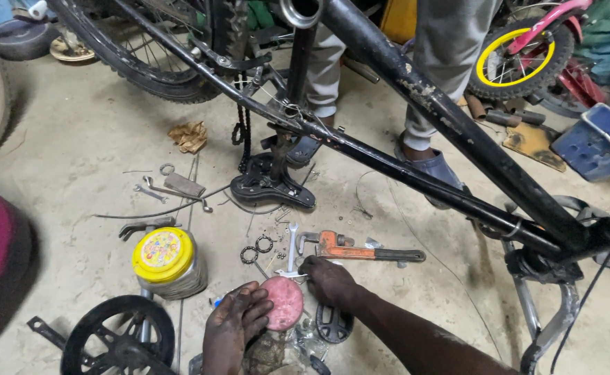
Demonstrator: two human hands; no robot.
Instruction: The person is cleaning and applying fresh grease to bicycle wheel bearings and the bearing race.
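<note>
My left hand [234, 328] rests on a dirty container near the floor, its greasy fingers touching a round pink lid [283, 303]. My right hand [328, 278] is just to the right of the lid, fingers curled down among small metal parts beside a silver spanner [291, 246]. What the right fingers pinch is too small to tell. An orange pipe wrench [360, 250] lies just beyond the right hand. Two bearing rings [257, 249] lie by the spanner. A black pedal [334, 323] lies under my right wrist.
An upturned black bicycle frame [416, 90] spans the scene, its saddle [271, 184] on the concrete floor. A yellow-lidded jar [167, 260] and a black chainring [114, 340] sit at the left. Another person's legs [430, 83] stand behind the frame. Spanners [173, 191] lie scattered.
</note>
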